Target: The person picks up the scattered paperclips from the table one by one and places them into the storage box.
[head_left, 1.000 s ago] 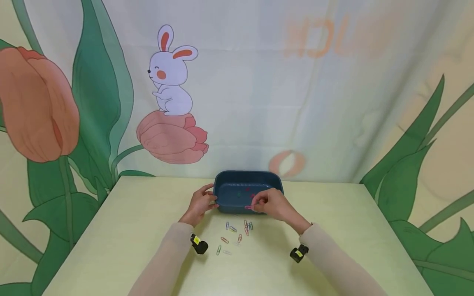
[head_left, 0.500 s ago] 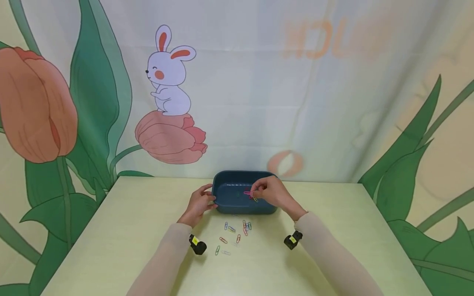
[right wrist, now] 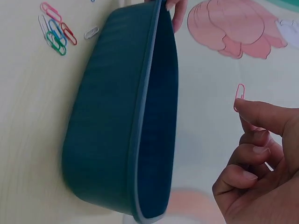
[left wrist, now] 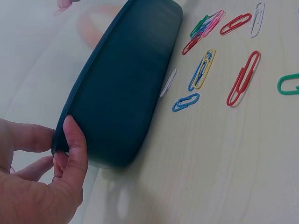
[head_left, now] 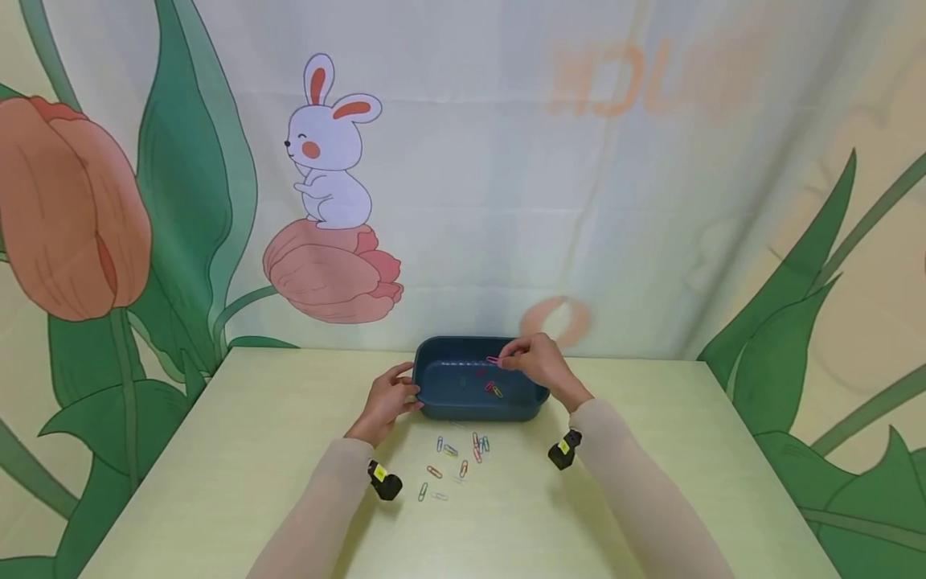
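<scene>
A dark blue bin (head_left: 470, 412) stands near the table's back edge with a few clips inside, among them a yellow clip (head_left: 497, 392). At its left end my left hand (head_left: 388, 400) grips the rim, thumb on one side and fingers on the other in the left wrist view. Above the bin's right part, my right hand (head_left: 541, 363) pinches a pink paper clip (right wrist: 240, 97) between thumb and index finger, the other fingers curled. In front of the bin lie several loose clips, including a green one (head_left: 423, 491) and a red one (left wrist: 243, 78).
The pale table (head_left: 289, 450) reaches back to a printed curtain (head_left: 463, 201) with a rabbit and tulips. Dark wrist cameras sit at the left wrist (head_left: 386, 482) and the right wrist (head_left: 564, 450).
My right hand has moved up and back from the bin's front side with the pink clip. A yellow clip now shows in the bin. My left hand keeps its grip.
</scene>
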A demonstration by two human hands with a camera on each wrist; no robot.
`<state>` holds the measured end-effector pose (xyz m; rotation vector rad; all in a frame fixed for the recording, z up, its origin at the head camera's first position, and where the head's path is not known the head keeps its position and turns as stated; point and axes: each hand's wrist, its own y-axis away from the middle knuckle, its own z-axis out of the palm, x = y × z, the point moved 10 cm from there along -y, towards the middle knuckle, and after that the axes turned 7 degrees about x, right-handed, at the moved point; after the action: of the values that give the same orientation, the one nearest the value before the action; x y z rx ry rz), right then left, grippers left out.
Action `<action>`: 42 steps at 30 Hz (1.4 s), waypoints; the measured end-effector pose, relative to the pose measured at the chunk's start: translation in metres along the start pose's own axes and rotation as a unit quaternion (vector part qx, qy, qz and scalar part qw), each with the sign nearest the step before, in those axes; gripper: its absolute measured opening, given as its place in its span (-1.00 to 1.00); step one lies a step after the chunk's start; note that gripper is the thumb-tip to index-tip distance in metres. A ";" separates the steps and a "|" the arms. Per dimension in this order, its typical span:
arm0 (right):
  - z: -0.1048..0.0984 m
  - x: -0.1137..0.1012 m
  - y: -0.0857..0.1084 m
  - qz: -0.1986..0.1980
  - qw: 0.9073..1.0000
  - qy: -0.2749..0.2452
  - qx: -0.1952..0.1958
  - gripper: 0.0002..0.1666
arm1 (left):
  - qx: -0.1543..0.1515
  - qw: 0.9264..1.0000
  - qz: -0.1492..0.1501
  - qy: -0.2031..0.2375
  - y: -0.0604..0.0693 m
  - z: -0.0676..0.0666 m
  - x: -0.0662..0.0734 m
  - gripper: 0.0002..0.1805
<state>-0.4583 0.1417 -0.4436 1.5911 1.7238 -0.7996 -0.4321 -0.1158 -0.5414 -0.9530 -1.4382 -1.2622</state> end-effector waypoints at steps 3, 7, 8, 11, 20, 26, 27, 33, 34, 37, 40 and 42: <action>0.003 0.007 -0.008 0.009 1.000 -0.003 0.008 -0.92 | -0.002 1.000 -0.001 0.001 0.000 0.000 -0.001 -0.38; 0.009 0.012 -0.020 0.013 1.000 -0.003 0.021 -0.93 | -0.001 1.000 -0.001 0.002 -0.001 -0.001 -0.003 -0.39; 0.011 0.012 -0.022 0.013 1.000 -0.004 0.023 -0.93 | 0.000 1.000 -0.001 0.003 -0.001 -0.001 -0.003 -0.39; 0.016 0.014 -0.029 0.013 1.000 -0.005 0.027 -0.93 | 0.000 1.000 -0.001 0.003 -0.002 -0.001 -0.005 -0.39; 0.029 0.029 -0.033 0.028 0.999 -0.014 0.040 -0.89 | -0.003 1.000 0.010 0.004 -0.001 0.000 -0.003 -0.39; 0.038 0.041 -0.032 0.047 0.998 -0.008 0.030 -0.88 | -0.005 1.000 0.009 0.004 0.004 0.002 -0.004 -0.39; 0.039 0.043 -0.031 0.051 0.998 -0.011 0.027 -0.83 | -0.005 1.000 0.008 0.005 0.004 0.002 -0.004 -0.39; 0.038 0.043 -0.028 0.055 0.998 -0.021 0.027 -0.55 | -0.002 1.000 0.011 0.008 0.001 0.001 -0.006 -0.39; 0.037 0.041 -0.028 0.051 0.998 -0.021 0.028 -0.53 | -0.002 1.000 0.011 0.010 0.000 0.001 -0.006 -0.39; 0.033 0.032 -0.025 0.032 0.999 -0.007 0.028 -0.51 | -0.002 1.000 0.012 0.016 -0.002 0.000 -0.006 -0.40; 0.029 0.022 -0.022 0.013 1.000 0.008 0.025 -0.52 | -0.004 1.000 0.012 0.020 -0.004 0.000 -0.004 -0.39; 0.027 0.018 -0.018 0.003 1.000 0.013 0.022 -0.54 | -0.004 1.000 0.011 0.021 -0.005 -0.001 -0.003 -0.39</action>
<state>-0.4760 0.1292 -0.4739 1.6408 1.7308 -0.8223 -0.4358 -0.1171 -0.5455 -0.9404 -1.3883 -1.2644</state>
